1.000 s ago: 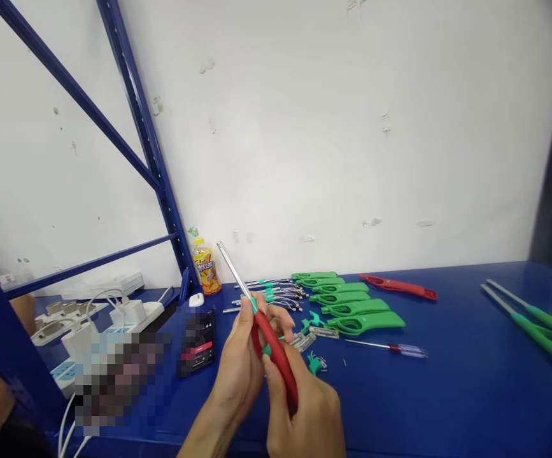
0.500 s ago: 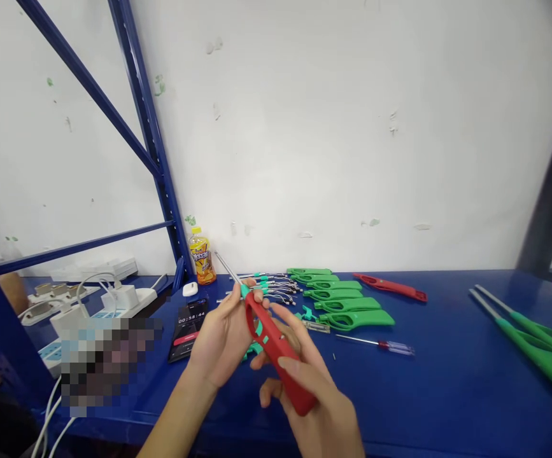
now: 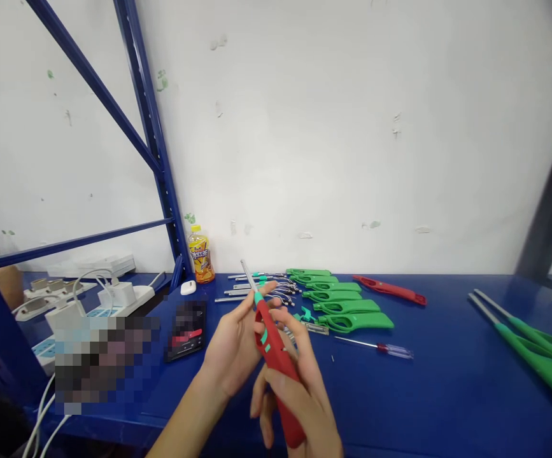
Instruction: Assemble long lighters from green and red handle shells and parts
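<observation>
A long-nosed gas lighter (image 3: 278, 357) with a red body, teal trigger and metal tube is held between both hands above the table, tube pointing up and away. My left hand (image 3: 232, 348) pinches it at the teal collar below the tube. My right hand (image 3: 307, 397) is closed around the lower part of the red handle, thumb on top. Just beyond lie metal lighter tubes with wires (image 3: 237, 291) and several green handle shells (image 3: 354, 321). A teal trigger piece (image 3: 308, 314) lies behind the right fingers.
On the right of the blue table (image 3: 428, 394) lie two green lighters (image 3: 533, 346). A screwdriver (image 3: 390, 350) and a red shell (image 3: 390, 289) are nearer the middle. At left are a phone (image 3: 186, 331), a drink bottle (image 3: 201, 257), a white case (image 3: 188, 287) and power strips (image 3: 144, 294).
The lighter has swung to a steeper angle, its tube tip moving right and its handle end lower. Both hands have shifted with it, keeping their hold.
</observation>
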{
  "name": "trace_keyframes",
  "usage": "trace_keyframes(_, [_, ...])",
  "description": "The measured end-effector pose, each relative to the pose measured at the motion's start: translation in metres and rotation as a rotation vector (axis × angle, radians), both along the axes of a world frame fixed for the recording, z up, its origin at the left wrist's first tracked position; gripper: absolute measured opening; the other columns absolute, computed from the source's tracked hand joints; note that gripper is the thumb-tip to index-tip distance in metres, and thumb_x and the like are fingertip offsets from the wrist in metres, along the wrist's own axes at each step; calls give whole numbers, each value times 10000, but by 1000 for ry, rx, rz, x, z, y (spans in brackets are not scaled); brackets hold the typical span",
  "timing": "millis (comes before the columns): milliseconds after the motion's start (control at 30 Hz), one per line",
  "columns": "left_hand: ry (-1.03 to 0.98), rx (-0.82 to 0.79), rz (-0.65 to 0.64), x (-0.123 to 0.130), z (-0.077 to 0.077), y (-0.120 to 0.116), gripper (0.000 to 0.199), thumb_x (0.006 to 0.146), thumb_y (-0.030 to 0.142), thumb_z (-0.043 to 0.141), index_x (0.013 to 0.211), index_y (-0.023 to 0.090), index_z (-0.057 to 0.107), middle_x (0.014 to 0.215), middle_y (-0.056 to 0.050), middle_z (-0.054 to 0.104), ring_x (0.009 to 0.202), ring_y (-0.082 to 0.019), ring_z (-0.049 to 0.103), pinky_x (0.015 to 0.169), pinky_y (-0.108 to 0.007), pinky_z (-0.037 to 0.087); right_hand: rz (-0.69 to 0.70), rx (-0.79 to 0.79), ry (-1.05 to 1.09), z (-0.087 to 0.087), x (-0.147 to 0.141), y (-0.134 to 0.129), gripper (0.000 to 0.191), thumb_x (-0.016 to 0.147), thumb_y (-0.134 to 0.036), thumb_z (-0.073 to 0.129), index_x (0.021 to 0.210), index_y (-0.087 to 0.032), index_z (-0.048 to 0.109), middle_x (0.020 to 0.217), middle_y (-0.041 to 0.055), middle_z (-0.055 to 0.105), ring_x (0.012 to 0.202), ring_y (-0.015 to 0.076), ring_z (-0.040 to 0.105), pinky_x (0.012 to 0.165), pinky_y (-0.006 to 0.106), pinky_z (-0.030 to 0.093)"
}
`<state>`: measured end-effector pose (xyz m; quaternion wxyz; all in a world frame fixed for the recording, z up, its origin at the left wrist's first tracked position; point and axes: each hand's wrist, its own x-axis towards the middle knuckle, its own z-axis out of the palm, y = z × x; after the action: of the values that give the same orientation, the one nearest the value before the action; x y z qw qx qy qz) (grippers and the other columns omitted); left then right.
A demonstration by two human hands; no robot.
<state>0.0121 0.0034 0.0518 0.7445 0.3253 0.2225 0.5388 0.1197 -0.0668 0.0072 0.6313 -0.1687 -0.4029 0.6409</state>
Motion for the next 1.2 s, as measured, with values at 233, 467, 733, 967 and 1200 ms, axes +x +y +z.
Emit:
trace_keyframes(233, [415,266,72,11,-9,-22,633,1009,535,741,1514,245,492,1246,-120,716,1165,-272,690,887,-323,537,-530,69,-388,-21,20,20,529,900,-298,666,1429,-282,641,1190,79,724,693,173,644,540,260,524])
trace_keyframes(467, [599,450,-264,16,-16,-38,994,792,641,914,1585,317,411,1388,-121,638,1238,-313,634,1027,-403,478,-558,239,-362,-24,37,28,371,927,-457,628,1225,-251,708,1162,79,728,930,284,714,745,358,599])
trace_keyframes(733, [478,376,-356,25,-20,-29,1151,595,424,1066,1517,255,398,1293,-115,684,1159,-283,658,977,-361,468,-643,199,-480,-21,39,27,340,833,-243,553,1131,-247,718,990,22,732,811,227,668,719,315,528])
trace_keyframes(967, [398,229,-298,28,-18,-32,924,630,269,1024,1360,231,459,997,-26,739,848,-167,654,804,-282,409,-717,335,-563,-19,41,28,248,832,-288,522,1011,-237,685,931,10,749,664,197,607,625,304,449])
trace_keyframes(1200, [261,113,-293,38,-33,-30,931,664,243,1014,1395,259,438,857,40,660,814,-149,626,831,-270,411,-724,303,-597,-24,47,28,181,836,-355,533,968,-247,594,654,-58,535,542,173,450,572,299,350])
